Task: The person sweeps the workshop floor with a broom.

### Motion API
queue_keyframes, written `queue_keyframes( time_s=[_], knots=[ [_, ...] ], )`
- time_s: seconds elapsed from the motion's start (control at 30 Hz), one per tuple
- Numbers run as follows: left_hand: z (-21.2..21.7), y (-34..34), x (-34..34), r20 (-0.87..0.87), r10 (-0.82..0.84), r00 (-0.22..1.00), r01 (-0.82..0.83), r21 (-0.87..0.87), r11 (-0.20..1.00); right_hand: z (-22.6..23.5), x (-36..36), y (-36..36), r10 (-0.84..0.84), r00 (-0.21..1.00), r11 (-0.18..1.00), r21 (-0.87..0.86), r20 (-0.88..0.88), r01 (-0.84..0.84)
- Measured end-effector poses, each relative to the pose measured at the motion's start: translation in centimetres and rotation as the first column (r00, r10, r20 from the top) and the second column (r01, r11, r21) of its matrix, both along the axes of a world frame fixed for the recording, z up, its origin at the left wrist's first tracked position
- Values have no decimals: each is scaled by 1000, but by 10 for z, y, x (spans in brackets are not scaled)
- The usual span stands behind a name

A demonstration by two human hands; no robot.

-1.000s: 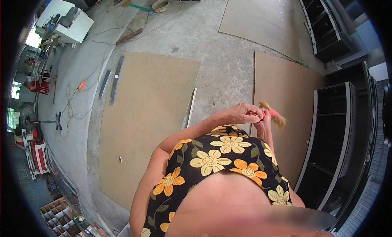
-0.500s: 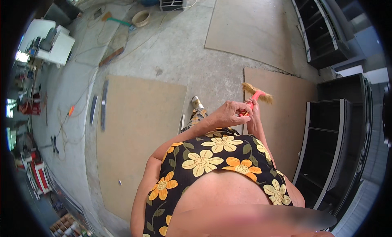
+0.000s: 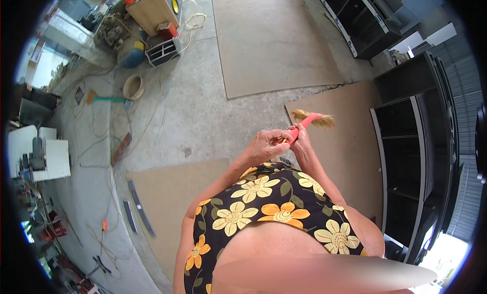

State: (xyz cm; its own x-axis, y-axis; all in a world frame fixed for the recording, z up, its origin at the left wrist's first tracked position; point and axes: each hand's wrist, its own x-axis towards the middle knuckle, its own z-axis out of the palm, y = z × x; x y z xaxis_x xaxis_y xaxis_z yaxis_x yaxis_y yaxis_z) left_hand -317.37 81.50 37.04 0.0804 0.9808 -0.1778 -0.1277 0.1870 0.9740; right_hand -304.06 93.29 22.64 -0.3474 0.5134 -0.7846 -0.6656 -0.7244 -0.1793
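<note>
A broom with a red handle point(image 3: 307, 120) and pale straw bristles point(image 3: 324, 122) is held out in front of my body. My right hand point(image 3: 302, 140) is wrapped round the handle, below the bristles. Nearer to me, my left hand point(image 3: 268, 145) closes its fingers on the handle's end, where a little yellow shows. The bristles stand out ahead of both hands, over a brown board point(image 3: 345, 142) on the floor. Some of the handle is hidden by my fingers.
More brown boards lie ahead point(image 3: 269, 45) and at the left point(image 3: 177, 192). Black shelving units point(image 3: 401, 152) stand along the right. A round tub point(image 3: 133, 87), a green-handled broom point(image 3: 109, 99), loose cables and dark strips point(image 3: 140, 208) lie on the left floor.
My view has turned and moved forward, so the floor boards and shelves have shifted. Both hands keep hold of the broom. The foot seen earlier is now out of sight.
</note>
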Motion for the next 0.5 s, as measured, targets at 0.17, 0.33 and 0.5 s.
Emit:
queue_keyframes(
  time_s=[0.17, 0.33, 0.5],
  knots=[
    [-12, 77, -92, 99, 67, 993, -65, -18, 998, 1, -89, 80, 39, 995, 999, -31, 93, -36],
    [12, 168, -167, -79, 149, 986, -151, -11, 988, 0, -179, 175, 101, 991, 995, 11, 88, -103],
    [32, 231, -222, -278, 341, 898, -288, 215, 933, 7, -261, 253, 335, 940, 942, 31, -54, -334]
  ],
)
